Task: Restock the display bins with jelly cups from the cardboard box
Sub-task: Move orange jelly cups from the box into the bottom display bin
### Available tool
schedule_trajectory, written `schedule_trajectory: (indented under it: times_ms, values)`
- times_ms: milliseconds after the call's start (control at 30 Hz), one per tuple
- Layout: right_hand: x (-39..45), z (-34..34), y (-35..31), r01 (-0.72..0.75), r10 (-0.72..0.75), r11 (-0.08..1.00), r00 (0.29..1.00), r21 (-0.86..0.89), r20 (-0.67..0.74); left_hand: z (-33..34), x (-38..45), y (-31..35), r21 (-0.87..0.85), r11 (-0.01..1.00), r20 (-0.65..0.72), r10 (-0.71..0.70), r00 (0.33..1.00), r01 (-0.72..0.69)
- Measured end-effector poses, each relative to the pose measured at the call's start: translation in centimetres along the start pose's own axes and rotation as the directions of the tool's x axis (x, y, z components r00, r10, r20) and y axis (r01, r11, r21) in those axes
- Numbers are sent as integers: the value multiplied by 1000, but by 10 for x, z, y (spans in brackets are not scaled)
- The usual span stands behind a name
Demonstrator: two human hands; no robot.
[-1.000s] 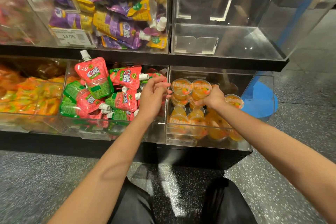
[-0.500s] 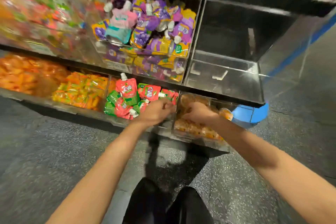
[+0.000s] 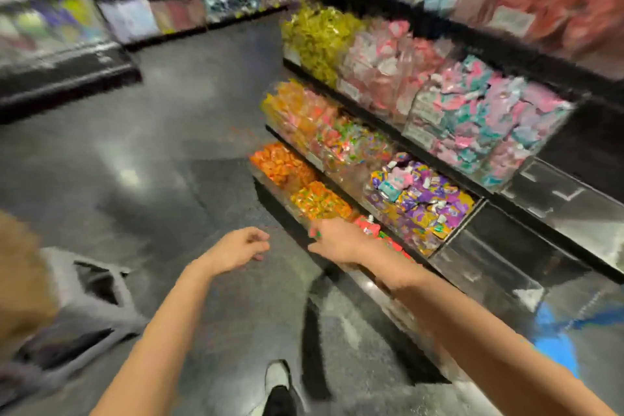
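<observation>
Under both hands, dark speckled floor [image 3: 162, 152]. Left hand [image 3: 236, 248] loosely curled, empty; right hand [image 3: 337, 240] blurred, grip unclear. Candy bins [image 3: 418, 199] right; brown box [image 3: 20, 273] far left; jelly cups unseen.

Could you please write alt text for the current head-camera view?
Both hands, left and right, reach forward empty over a dark shop floor, beside tiered clear display bins of colourful sweets on the right; the picture is motion-blurred.
</observation>
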State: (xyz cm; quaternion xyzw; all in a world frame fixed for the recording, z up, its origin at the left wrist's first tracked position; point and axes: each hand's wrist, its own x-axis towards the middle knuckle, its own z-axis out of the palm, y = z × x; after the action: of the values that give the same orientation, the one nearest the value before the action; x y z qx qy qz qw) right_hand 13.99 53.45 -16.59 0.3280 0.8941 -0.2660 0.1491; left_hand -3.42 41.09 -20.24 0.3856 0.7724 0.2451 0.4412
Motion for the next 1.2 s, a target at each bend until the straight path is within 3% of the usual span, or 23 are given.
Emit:
schedule_trajectory:
  times_ms: [233, 500, 800, 1200]
  values:
    - [24, 6, -194, 351, -351, 935, 936, -57, 8, -114, -145, -114, -249, 968, -387, -137, 912, 39]
    - [54, 89, -451, 585, -587, 809, 804, 50, 95, -217, -295, -273, -370, 924, -606, -317, 729, 94]
    - [101, 195, -694, 727, -719, 687, 680, -1, 143, -314, -407, -436, -554, 826, -623, -494, 606, 104]
    - [225, 336, -886, 664, -595, 748, 686, -25, 418, -440, -419, -654, -730, 654, -564, -740, 365, 198]
